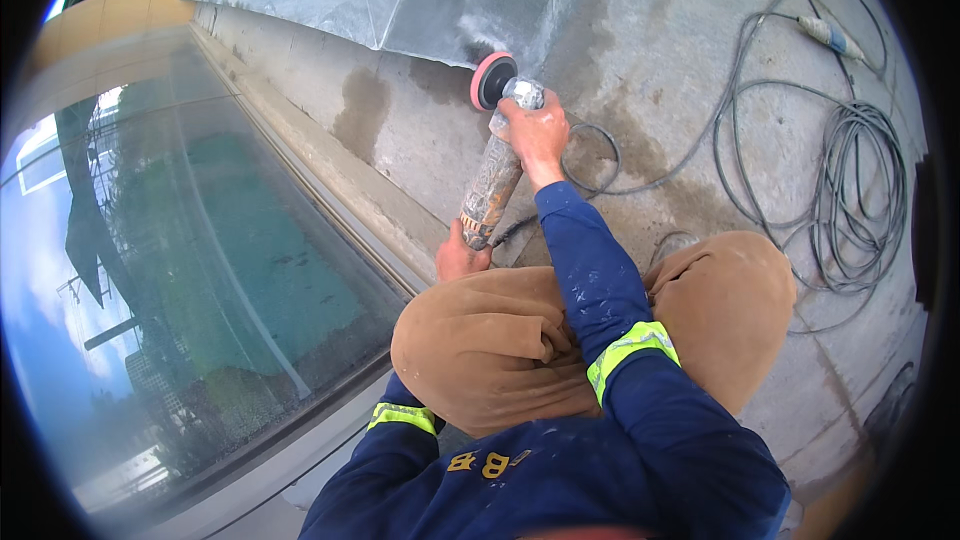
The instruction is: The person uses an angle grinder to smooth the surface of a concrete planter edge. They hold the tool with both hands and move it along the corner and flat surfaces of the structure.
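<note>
An angle grinder point(489, 185), its body coated with pale dust, slants across the middle of the view in both my hands. My right hand point(538, 134) is closed over its metal head. Around the rear end of its body wraps my left hand point(462, 257), partly hidden by the tool and my knee. The round pad point(493, 80), black with a pink-red rim, sits at the far end. Its rim is at the edge of a grey stone-like slab point(470, 5), close to a whitish dusty patch. Whether the pad spins I cannot tell.
Left of me runs a large reflective glass pane point(200, 270) along a ledge point(300, 160). A coiled grey cable point(862, 180) lies on the concrete floor point(660, 70) at the right, with a cable connector point(830, 37) beyond. My bent knees point(725, 300) are close to the tool.
</note>
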Available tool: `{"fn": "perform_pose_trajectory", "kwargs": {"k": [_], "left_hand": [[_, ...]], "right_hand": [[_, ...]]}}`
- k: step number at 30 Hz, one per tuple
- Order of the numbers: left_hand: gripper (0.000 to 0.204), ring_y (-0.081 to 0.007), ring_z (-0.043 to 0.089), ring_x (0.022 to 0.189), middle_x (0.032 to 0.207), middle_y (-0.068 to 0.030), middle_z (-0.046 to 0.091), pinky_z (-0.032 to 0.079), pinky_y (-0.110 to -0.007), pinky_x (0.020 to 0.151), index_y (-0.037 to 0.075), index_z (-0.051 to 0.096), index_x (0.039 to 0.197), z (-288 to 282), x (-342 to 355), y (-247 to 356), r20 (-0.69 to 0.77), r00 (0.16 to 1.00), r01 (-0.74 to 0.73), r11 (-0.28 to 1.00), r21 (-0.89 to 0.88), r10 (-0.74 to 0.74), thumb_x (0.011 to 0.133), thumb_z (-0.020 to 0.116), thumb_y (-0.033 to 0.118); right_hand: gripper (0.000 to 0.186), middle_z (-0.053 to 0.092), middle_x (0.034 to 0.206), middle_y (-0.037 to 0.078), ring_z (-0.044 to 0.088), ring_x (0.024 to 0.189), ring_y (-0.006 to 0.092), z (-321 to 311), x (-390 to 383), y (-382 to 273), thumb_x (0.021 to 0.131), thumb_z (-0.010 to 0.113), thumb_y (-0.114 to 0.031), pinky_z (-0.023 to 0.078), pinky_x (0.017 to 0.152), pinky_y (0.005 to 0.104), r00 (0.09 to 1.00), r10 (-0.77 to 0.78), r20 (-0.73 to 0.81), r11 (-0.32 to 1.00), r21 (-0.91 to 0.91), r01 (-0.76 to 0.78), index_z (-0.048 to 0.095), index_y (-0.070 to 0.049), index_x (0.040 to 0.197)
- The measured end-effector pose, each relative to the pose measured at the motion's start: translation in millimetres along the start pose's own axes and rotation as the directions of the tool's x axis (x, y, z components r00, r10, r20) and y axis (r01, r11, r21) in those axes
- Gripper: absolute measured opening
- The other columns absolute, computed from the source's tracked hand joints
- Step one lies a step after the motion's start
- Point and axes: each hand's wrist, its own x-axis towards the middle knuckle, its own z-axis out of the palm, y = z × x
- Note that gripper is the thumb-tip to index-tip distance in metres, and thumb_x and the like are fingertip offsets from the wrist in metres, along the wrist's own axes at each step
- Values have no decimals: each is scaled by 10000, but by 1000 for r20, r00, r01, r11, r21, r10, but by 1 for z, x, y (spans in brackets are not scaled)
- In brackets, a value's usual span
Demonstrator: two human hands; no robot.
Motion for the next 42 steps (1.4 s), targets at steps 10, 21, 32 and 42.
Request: {"fn": "perform_pose_trajectory", "kwargs": {"k": [10,21,32,42], "left_hand": [[470,-502,658,840,824,-255,691,497,-574,705,83,536,1123,-4,2,10,-103,994,-48,997,-60,41,717,744,193],[494,-496,664,789,800,-253,691,519,-564,679,88,544,1160,-6,17,6,-94,990,-109,993,-35,105,718,731,207],[481,-493,659,756,775,-238,686,515,-563,655,74,545,1139,-6,32,11,-234,954,-214,971,-105,185,718,739,203],[469,-512,658,832,839,-269,693,526,-532,673,46,539,1127,-9,31,14,-194,969,-182,974,-137,154,712,728,157]], "right_hand": [[462,733,915,220,714,884,420,-9,-15,-35,677,799,-284,550,808,467,983,-175,-52,978,107,180,674,7,1013],[461,737,875,216,722,827,411,-8,-2,-39,672,790,-269,560,781,462,980,-181,-84,967,166,192,686,21,1015],[379,732,841,188,722,788,382,-17,-11,-72,678,794,-252,552,734,451,946,-302,-117,929,187,320,673,-7,942],[387,729,833,191,719,777,386,-14,-4,-67,679,790,-257,553,723,452,942,-305,-141,923,199,329,671,-4,947]]}}
